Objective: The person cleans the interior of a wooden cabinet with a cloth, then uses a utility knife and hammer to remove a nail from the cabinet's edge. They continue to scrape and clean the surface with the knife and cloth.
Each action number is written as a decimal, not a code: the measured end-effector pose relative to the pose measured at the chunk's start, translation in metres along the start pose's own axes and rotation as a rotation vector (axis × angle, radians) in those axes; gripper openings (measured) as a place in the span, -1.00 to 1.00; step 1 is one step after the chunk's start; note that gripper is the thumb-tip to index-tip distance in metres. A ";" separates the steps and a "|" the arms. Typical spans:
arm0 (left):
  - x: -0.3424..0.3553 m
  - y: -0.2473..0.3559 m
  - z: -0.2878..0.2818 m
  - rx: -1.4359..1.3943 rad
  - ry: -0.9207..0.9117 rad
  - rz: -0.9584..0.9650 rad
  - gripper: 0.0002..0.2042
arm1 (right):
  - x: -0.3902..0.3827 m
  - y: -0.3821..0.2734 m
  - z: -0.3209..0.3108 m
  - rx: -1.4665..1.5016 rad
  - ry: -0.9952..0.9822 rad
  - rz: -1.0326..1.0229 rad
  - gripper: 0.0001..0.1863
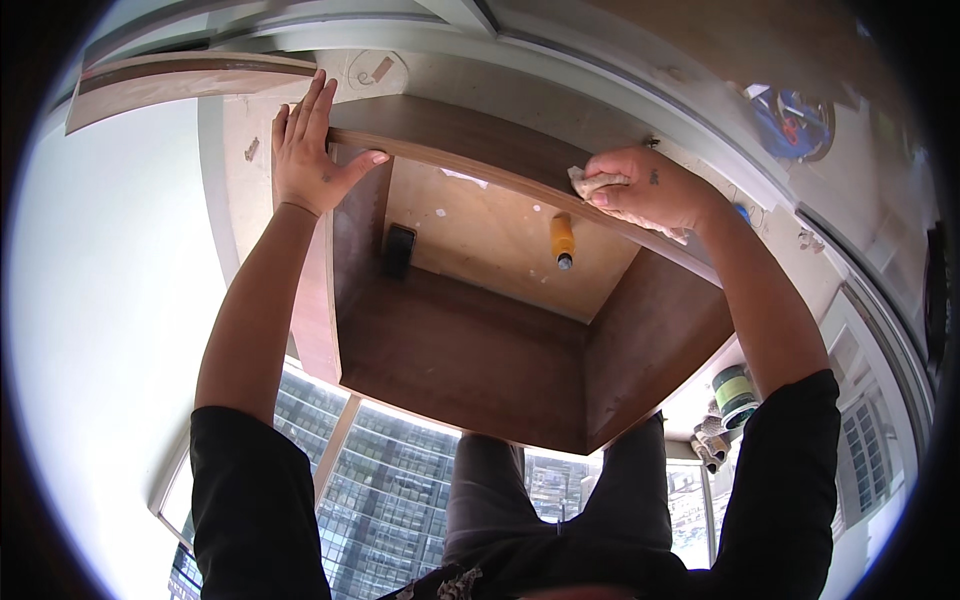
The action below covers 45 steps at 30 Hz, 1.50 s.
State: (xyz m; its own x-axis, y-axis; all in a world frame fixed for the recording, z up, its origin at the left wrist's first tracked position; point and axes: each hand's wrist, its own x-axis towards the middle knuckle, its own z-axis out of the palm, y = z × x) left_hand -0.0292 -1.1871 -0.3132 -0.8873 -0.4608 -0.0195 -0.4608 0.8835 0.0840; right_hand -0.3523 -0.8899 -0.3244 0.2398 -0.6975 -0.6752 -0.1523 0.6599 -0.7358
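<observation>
A brown wooden box (460,345), like a drawer or cabinet body, lies with its inside facing up before my legs. My left hand (312,160) is open at its far left corner, fingers stretched forward and thumb spread along the edge. On the far rim, toward the right, my right hand (650,188) is closed round a pale crumpled cloth (640,218) and presses it to the wood. Inside the box, a yellow bottle (562,236) with a dark cap lies on the light wooden bottom. Near the left inner wall is a small black block-like object (399,250).
A long wooden board (190,85) is at the far left. To the right, a green tin (735,395) stands near a pair of shoes (711,443). A blue bag-like bundle (792,122) sits at the far right. White wall at left, window panes behind my legs.
</observation>
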 end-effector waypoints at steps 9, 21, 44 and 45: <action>0.006 0.003 0.003 0.003 0.023 0.030 0.06 | 0.047 -0.040 0.027 0.060 0.142 -0.175 -0.64; 0.000 0.001 0.003 0.004 0.012 0.005 0.05 | -0.100 0.053 0.000 0.399 0.161 0.186 -0.70; 0.004 0.002 0.001 0.015 0.010 0.039 0.04 | 0.024 -0.011 0.026 0.095 0.150 -0.162 -0.63; 0.004 0.002 0.001 0.019 0.003 0.036 0.05 | 0.049 -0.042 0.032 0.068 0.146 -0.157 -0.62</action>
State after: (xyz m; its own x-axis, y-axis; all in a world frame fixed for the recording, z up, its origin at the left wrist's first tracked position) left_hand -0.0338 -1.1872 -0.3145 -0.9031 -0.4291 -0.0134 -0.4290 0.9009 0.0653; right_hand -0.3036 -0.9429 -0.3248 0.1138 -0.8231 -0.5564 -0.0573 0.5537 -0.8308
